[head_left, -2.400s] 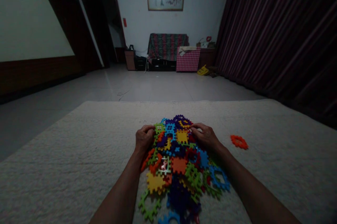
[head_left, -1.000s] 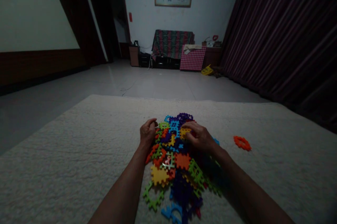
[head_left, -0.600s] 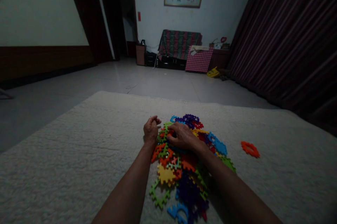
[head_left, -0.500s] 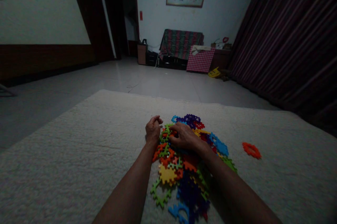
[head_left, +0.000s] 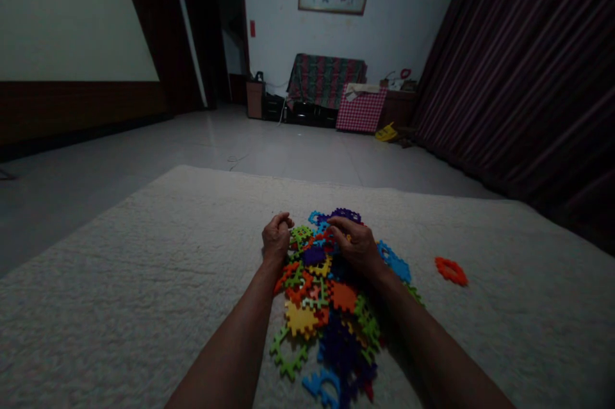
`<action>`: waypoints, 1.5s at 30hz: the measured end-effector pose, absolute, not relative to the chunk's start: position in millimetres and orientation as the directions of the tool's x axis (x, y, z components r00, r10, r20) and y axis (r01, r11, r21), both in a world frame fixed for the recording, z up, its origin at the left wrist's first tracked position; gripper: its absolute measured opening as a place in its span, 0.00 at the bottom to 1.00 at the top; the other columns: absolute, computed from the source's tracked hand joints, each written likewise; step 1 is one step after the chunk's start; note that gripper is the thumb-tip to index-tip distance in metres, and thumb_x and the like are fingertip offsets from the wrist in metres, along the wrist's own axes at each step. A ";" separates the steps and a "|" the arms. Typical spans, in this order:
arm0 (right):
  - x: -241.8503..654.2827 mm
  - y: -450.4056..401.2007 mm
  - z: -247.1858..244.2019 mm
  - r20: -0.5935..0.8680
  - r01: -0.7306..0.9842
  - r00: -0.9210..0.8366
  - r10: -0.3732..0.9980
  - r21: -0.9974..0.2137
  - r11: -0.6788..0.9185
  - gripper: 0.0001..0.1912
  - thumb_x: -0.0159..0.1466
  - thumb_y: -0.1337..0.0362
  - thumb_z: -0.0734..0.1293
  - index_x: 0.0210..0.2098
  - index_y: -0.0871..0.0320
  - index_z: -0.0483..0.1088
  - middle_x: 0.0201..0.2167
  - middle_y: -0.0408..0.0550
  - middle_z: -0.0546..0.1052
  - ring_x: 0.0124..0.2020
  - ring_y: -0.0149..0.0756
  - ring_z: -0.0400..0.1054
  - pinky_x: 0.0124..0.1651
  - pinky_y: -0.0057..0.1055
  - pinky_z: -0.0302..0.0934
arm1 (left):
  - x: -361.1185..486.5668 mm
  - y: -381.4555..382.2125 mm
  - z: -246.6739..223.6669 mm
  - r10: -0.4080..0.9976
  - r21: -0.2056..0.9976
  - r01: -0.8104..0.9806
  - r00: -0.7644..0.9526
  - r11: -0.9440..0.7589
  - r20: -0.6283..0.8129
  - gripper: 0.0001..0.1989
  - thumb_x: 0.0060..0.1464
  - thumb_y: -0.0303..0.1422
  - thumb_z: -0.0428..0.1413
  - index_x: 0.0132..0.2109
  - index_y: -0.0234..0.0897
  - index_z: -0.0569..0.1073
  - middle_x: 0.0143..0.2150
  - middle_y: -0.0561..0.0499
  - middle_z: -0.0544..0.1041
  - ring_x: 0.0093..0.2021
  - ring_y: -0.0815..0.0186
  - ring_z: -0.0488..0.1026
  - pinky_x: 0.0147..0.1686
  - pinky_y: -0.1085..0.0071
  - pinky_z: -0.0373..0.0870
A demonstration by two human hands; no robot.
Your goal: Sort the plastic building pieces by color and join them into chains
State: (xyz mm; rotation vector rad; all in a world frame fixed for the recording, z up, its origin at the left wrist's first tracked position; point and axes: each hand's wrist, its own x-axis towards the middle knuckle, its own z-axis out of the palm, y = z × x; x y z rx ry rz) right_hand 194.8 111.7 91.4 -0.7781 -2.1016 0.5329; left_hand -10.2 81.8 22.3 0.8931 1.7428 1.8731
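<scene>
My left hand [head_left: 277,237] rests on its side at the left edge of a loose pile of toothed plastic pieces. Its fingers are curled closed, and anything inside them is hidden. My right hand [head_left: 356,245] is over the upper right of the pile, thumb and fingers bent together. At its fingertips is an orange-red toothed piece [head_left: 318,240], seemingly pinched there. Between the hands lie a green toothed piece [head_left: 300,235] and a purple piece [head_left: 314,256]. Closer to me are a yellow piece [head_left: 300,318], an orange piece [head_left: 343,297] and a green ring-shaped piece [head_left: 277,349].
The pile lies on a pale fleecy mat [head_left: 168,255]. One orange ring piece [head_left: 451,271] sits apart on the right. Beyond the mat are a tiled floor [head_left: 293,152], a cloth-covered cabinet [head_left: 327,79] and a dark curtain [head_left: 519,75].
My right hand has moved rightward, away from my left hand, uncovering purple, yellow and orange pieces in the middle of the pile. My left hand has stayed almost in place.
</scene>
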 end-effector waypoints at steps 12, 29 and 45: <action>317.1 134.7 55.7 0.541 0.491 0.104 0.835 -0.758 0.430 0.19 0.62 0.52 0.63 0.40 0.60 0.75 0.35 0.52 0.80 0.35 0.39 0.73 0.40 0.34 0.68 | -3.4 69.8 35.9 0.719 1.000 0.017 -0.695 -0.017 0.023 0.21 0.46 0.36 0.54 0.48 0.36 0.77 0.36 0.47 0.80 0.30 0.63 0.77 0.24 0.70 0.74; 419.8 125.7 24.6 0.594 0.886 0.100 0.798 -0.418 0.201 0.24 0.59 0.56 0.66 0.52 0.61 0.68 0.51 0.59 0.74 0.51 0.49 0.67 0.56 0.44 0.61 | 1.7 64.0 46.4 0.676 0.999 0.031 -0.737 0.017 0.011 0.23 0.41 0.36 0.56 0.47 0.36 0.78 0.34 0.48 0.81 0.30 0.61 0.77 0.23 0.70 0.73; 423.8 134.0 17.1 0.548 0.935 0.015 0.836 -0.304 0.182 0.15 0.61 0.59 0.64 0.45 0.57 0.71 0.47 0.55 0.75 0.46 0.45 0.69 0.48 0.40 0.64 | -3.4 62.9 54.9 0.677 1.000 0.004 -0.735 -0.021 0.017 0.22 0.39 0.34 0.56 0.44 0.33 0.78 0.30 0.48 0.79 0.31 0.64 0.76 0.30 0.69 0.75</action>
